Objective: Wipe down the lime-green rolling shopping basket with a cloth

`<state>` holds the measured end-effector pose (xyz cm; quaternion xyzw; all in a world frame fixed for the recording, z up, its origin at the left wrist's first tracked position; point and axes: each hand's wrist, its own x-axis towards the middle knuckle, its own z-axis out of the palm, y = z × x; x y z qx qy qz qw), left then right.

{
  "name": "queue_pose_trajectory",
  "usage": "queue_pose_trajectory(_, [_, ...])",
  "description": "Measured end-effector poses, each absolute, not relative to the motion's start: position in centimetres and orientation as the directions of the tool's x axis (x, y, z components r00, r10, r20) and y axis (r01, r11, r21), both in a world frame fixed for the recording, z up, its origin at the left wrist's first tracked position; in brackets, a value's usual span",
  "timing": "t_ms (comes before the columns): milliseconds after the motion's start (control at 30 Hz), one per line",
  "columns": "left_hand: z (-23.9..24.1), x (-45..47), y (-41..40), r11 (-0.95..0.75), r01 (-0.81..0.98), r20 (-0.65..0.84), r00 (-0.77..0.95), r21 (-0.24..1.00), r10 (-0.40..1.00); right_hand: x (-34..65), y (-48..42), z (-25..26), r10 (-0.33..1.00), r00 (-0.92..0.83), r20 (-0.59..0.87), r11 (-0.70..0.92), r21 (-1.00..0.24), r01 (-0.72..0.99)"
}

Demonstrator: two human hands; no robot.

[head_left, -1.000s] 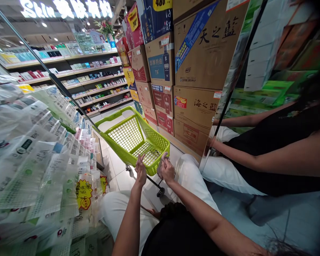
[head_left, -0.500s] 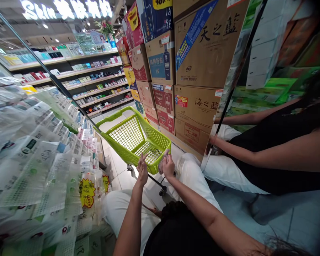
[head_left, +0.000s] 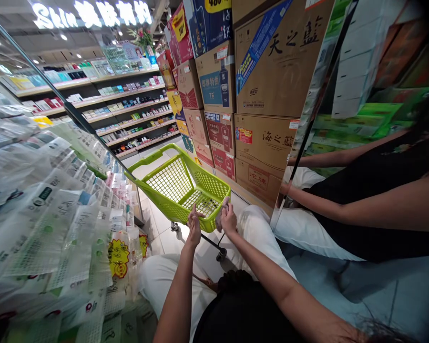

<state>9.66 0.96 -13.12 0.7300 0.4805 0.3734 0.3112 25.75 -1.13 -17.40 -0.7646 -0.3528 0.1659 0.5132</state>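
I am low down in a shop aisle with my knees in white trousers in front of me. A lime green basket trolley stands just beyond them, and it looks empty. My left hand is raised at its near rim with the fingers stretched out and nothing in it. My right hand is at the same rim, fingers closed on a small greyish thing that I cannot make out.
Clear packets with green print hang on a rack at my left. Stacked cardboard cartons rise behind the trolley. A mirrored panel at right reflects my arms. Shelves of goods line the far wall.
The view has shifted slightly. Both hands have risen a little toward the trolley rim, and my left fingers curl slightly more toward the right hand.
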Motion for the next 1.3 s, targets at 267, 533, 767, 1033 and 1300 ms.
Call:
queue_pose_trajectory(267, [-12.8, 10.3, 0.7, -0.307, 0.533, 0.186, 0.27, 0.789, 0.945, 26.4, -0.7, -17.5, 0.691, 0.701, 0.174, -0.134, -0.923, 0.361])
queue_pose_trajectory(533, [-12.8, 9.7, 0.9, -0.334, 0.576, 0.186, 0.301, 0.746, 0.935, 29.4, 0.8, -15.4, 0.715, 0.698, 0.038, -0.293, -0.89, 0.349])
queue_pose_trajectory(767, [-12.5, 10.1, 0.9, -0.328, 0.605, 0.158, 0.318, 0.725, 0.935, 26.1, -2.0, -18.8, 0.782, 0.566, 0.261, -0.163, -0.79, 0.591])
queue_pose_trajectory(1033, [-12.3, 8.9, 1.3, -0.331, 0.635, 0.141, 0.332, 0.698, 0.933, 26.5, -1.1, -19.7, 0.736, 0.606, 0.3, -0.178, -0.779, 0.601])
queue_pose_trajectory(1300, [-12.5, 8.8, 1.4, -0.376, 0.584, 0.184, 0.361, 0.719, 0.914, 21.6, -4.4, -21.8, 0.769, 0.387, 0.508, 0.065, -0.665, 0.744])
